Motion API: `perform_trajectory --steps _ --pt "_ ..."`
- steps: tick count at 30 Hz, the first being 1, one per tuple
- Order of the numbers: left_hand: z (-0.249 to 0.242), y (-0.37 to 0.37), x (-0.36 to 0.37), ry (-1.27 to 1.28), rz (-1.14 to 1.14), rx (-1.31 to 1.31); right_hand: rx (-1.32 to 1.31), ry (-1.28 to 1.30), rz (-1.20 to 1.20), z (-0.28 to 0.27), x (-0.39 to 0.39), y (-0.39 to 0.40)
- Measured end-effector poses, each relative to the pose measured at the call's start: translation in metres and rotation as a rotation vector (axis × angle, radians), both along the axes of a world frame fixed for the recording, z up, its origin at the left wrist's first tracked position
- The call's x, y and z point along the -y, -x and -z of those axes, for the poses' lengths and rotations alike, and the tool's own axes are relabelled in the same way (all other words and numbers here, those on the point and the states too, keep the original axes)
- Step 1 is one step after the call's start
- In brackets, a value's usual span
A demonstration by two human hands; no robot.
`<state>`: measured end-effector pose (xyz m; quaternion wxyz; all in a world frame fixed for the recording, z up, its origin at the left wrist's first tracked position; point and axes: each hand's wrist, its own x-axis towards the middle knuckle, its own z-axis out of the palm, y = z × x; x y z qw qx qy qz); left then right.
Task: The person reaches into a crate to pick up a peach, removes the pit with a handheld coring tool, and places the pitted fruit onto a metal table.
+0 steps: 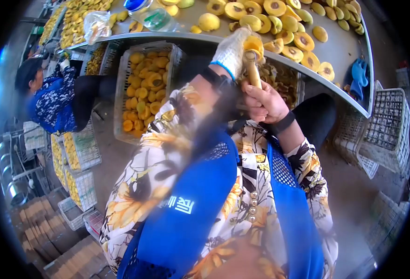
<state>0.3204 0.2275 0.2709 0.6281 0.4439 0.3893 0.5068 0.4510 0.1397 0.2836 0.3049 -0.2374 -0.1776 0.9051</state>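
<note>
Fruit halves (292, 53) and bottle (156, 18) flank the left hand (232, 52)

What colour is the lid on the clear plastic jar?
The lid is blue, clearest in the head view.

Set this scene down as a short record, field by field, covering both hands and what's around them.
left hand: gloved, holding a yellow fruit piece
right hand: bare, gripping a tool with a pale handle
tool position: its head at the fruit piece
table: metal-edged, with halved yellow fruit spread on it
table, right end: blue glove
table, left part: clear container with blue lid
below table: crate of yellow fruit
far left: another person
</note>
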Motion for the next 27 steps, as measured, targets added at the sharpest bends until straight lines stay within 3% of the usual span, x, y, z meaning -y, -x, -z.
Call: perform_trajectory --steps 2,4,6,7,9,10,11,12,13,15,18,19,22,24,27 --pt "0.026 0.028 -0.027 -0.491 -0.049 -0.285 -0.087 -0.016 -0.060 0.002 -0.006 0.013" --pt "0.026 0.068 -0.040 -0.624 -0.167 -0.496 -0.044 -0.118 -0.050 0.000 -0.007 0.011" --pt "-0.019 0.102 -0.021 -0.163 -0.181 -0.317 0.039 -0.120 -0.020 -0.002 -0.010 0.001" --pt "-0.071 0.111 0.008 0.309 -0.101 -0.079 0.088 -0.140 0.022 0.001 -0.009 -0.003" --pt "-0.080 0.151 0.022 0.340 -0.202 -0.285 0.605 -0.381 -0.102 0.032 -0.014 -0.016" --pt "-0.078 0.174 0.029 0.339 -0.105 -0.234 1.049 -0.867 -0.102 0.079 -0.012 -0.024" --pt "-0.055 0.213 0.030 0.375 -0.161 -0.403 1.487 -1.362 -0.077 0.113 -0.009 -0.029" --pt "-0.029 0.247 0.035 0.280 -0.176 -0.711 1.620 -1.129 -0.220 0.102 -0.010 -0.027" --pt "-0.003 0.281 0.039 0.206 -0.206 -1.029 1.638 -1.093 -0.184 0.107 -0.013 -0.026" --pt "-0.022 0.258 0.059 0.345 -0.151 -1.810 1.667 -1.006 -0.116 0.122 -0.013 -0.021" --pt "0.003 0.237 0.034 -0.072 -0.364 -1.621 1.516 -1.041 -0.139 0.118 -0.014 -0.016" --pt "-0.017 0.206 0.023 -0.155 -0.357 -1.517 1.466 -1.052 -0.161 0.116 -0.010 -0.015" --pt "-0.005 0.157 -0.041 -0.513 -0.386 -1.536 1.394 -1.027 -0.127 0.108 -0.009 -0.011" --pt "0.015 0.130 -0.090 -0.513 -0.281 -1.646 1.385 -1.014 -0.098 0.087 -0.006 -0.012" --pt "0.027 0.093 -0.135 -0.206 0.015 -1.766 1.455 -0.904 -0.086 0.074 0.003 -0.016"
